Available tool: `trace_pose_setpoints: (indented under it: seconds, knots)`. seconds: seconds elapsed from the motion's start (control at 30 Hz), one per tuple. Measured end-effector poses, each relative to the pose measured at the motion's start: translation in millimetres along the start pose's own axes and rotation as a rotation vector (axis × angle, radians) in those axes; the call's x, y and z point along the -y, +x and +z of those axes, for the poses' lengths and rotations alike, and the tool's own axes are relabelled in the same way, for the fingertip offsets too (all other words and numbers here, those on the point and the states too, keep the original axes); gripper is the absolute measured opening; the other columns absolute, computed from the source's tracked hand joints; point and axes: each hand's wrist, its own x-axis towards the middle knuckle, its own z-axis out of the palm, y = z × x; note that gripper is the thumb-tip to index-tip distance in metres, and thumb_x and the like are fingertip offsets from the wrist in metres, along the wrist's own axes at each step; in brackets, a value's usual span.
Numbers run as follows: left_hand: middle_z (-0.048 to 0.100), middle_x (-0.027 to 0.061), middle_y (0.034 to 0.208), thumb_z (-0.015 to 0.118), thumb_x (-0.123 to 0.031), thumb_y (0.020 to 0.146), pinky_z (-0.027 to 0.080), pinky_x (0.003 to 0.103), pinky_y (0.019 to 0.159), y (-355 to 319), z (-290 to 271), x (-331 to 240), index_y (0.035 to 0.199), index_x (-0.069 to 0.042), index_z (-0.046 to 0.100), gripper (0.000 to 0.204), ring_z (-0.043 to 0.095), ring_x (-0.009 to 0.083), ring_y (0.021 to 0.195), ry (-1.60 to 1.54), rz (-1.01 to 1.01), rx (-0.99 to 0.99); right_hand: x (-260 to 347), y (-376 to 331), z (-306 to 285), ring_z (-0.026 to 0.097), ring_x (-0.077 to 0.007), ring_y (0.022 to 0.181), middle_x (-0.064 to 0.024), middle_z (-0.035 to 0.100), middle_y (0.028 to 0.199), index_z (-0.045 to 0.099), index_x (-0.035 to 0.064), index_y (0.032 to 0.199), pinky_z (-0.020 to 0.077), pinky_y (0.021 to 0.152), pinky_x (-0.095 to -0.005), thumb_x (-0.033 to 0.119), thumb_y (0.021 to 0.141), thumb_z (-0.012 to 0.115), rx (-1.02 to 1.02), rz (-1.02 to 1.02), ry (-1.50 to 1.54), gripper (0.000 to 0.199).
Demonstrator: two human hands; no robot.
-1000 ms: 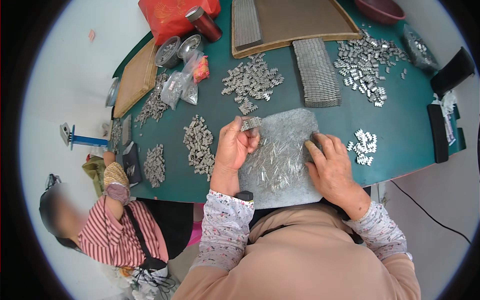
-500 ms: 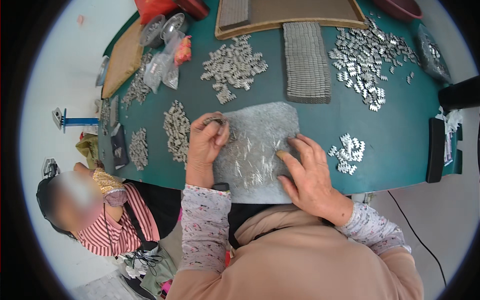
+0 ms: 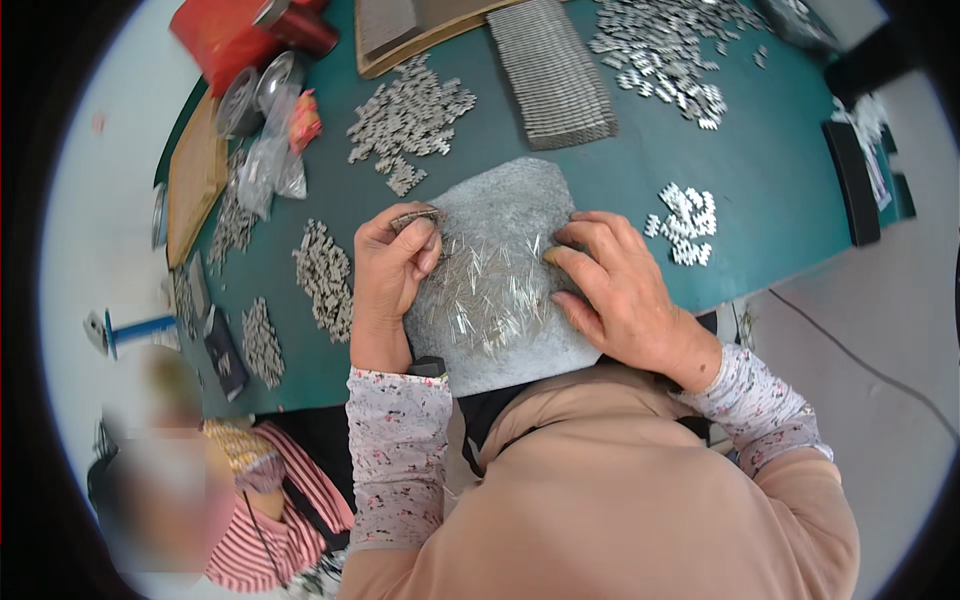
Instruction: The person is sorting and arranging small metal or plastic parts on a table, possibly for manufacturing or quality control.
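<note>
Between the thumb and fingers of my left hand (image 3: 392, 262) is a short, dark, segmented metal strip (image 3: 414, 217), held at the left edge of a grey felt-like mat (image 3: 510, 185). Many thin, shiny metal pins (image 3: 490, 295) lie scattered over the mat's middle. My right hand (image 3: 622, 290) rests at the mat's right side, thumb and forefinger apart, fingertips beside the pins. Nothing shows between those fingers. The mat hangs over the table's near edge toward my lap.
Piles of small zigzag metal pieces (image 3: 412, 115) lie about the green table (image 3: 770, 200). Beyond the mat is a ridged metal block (image 3: 552, 75), near a wood-edged tray (image 3: 400, 58). Plastic bags (image 3: 265, 170) and metal bowls (image 3: 238, 103) stand left. Another person in striped clothing (image 3: 265, 545) sits at lower left.
The whole view has swung, with the table's things sitting higher and further left. My left hand still grips the strip. My right hand stays by the pins, its fingers slightly shifted.
</note>
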Motion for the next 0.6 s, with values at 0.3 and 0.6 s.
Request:
trace_pose_setpoints:
  seconds: [0.3,0.6]
  knots:
    - [0.056,0.0012,0.064,0.066,-0.003,0.086,0.03,0.019,0.041,3,20,-3,0.092,0.005,0.066,0.01,0.048,0.0056,0.05,0.21,0.012,-0.018,17,8,7,0.052,-0.0318,0.107,-0.0122,0.056,0.106,0.059,0.0002,0.102,0.0417,0.091,-0.0421,0.005,0.068,0.068,0.016,-0.085,-0.292,0.035]
    - [0.057,0.0007,0.066,0.068,-0.009,0.088,0.029,0.018,0.041,4,10,-3,0.09,0.003,0.067,0.012,0.047,0.0045,0.05,0.143,0.012,0.005,18,33,35,0.052,-0.0292,0.102,-0.0136,0.056,0.106,0.062,-0.0044,0.104,0.042,0.088,-0.038,0.009,0.074,0.056,0.066,-0.169,-0.438,0.033]
